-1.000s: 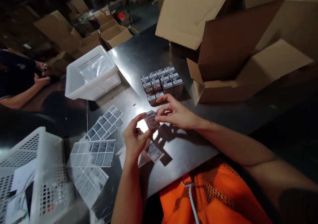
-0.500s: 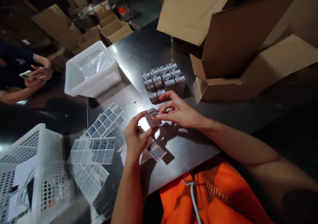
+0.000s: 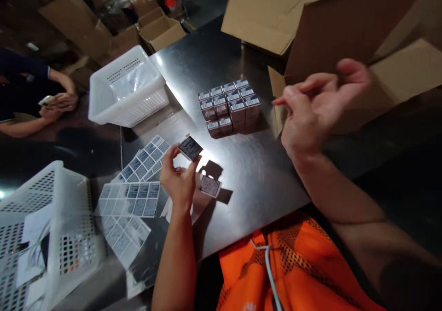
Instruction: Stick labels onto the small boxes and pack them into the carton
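My left hand [image 3: 177,177] grips a small carton [image 3: 190,148] between thumb and fingers, its dark printed face turned up. Just beneath it on the metal table lies a small printed piece [image 3: 210,186] with a pale edge, beside white paper [image 3: 197,205] partly hidden by my left wrist. My right hand [image 3: 311,108] is up in the air before the big cardboard box, with some fingers bent; motion blur hides whether anything is in them. Between the hands and farther back stand several small cartons [image 3: 229,104] in a tight block, barcode labels on top.
Printed label sheets [image 3: 129,198] fan out at left. White perforated baskets stand at near left [image 3: 71,228] and farther back [image 3: 127,88]; one holds papers and cords, the other clear plastic. An open cardboard box [image 3: 328,39] occupies the right. A person's hands [image 3: 57,106] hold a phone.
My right hand has left the small carton and swung up and right. My left hand has moved slightly left and up, still holding the carton, whose face is now tilted differently.
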Motion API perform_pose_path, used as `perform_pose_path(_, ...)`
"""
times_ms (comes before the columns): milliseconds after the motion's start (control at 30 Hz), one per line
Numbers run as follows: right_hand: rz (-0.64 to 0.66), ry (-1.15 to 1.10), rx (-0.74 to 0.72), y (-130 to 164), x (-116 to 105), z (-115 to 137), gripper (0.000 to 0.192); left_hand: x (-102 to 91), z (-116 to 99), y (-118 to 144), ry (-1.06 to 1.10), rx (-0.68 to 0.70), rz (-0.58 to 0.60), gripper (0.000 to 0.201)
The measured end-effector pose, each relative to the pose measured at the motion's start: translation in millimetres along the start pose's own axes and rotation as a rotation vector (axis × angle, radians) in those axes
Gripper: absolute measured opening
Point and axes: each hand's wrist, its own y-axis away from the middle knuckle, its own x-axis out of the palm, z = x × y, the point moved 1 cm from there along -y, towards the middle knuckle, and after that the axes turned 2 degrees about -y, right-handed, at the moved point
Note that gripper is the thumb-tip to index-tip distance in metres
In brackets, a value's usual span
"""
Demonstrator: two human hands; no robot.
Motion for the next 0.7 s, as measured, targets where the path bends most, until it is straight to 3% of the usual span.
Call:
perform_pose_path(33,0.013,-0.009,-0.052,2.3,0.2,3.7,0.048,-0.6,1.7,-1.8,-0.013,-0.012,-0.043,0.057)
perform_pose_path(67,0.144,0.010,-0.046,9.0,2.1,5.9,0.045,-1.0,3.2,-3.1,-0.019,-0.020,-0.075,0.057)
perform_pose_path(167,0.812,0.152,0.159,47.4,11.7,0.6,0.040,-1.0,5.0,-3.8,-0.005,-0.030,-0.127,0.060)
perform_pose_path(233,1.070,0.211,0.283,72.7,16.7,-8.9,0.045,-0.4,3.3,-2.0,0.005,-0.019,-0.135,0.061)
perform_pose_path(333,1.179,0.246,0.380,91.2,20.3,-20.1,0.032,0.5,-0.7,0.9,-0.005,-0.009,-0.133,0.062)
perform_pose_path(400,1.216,0.274,0.302,94.3,20.2,-21.2,0.017,1.0,-2.3,1.8,-0.022,-0.019,-0.128,0.062)
perform_pose_path(567,1.202,0.407,-0.146,104.5,15.7,-12.1,0.011,1.6,-1.1,0.4,-0.037,-0.071,-0.141,0.062)
perform_pose_path(700,1.134,0.491,-0.467,109.9,16.5,-0.2,0.021,0.4,3.9,-3.1,-0.035,-0.127,-0.144,0.063)
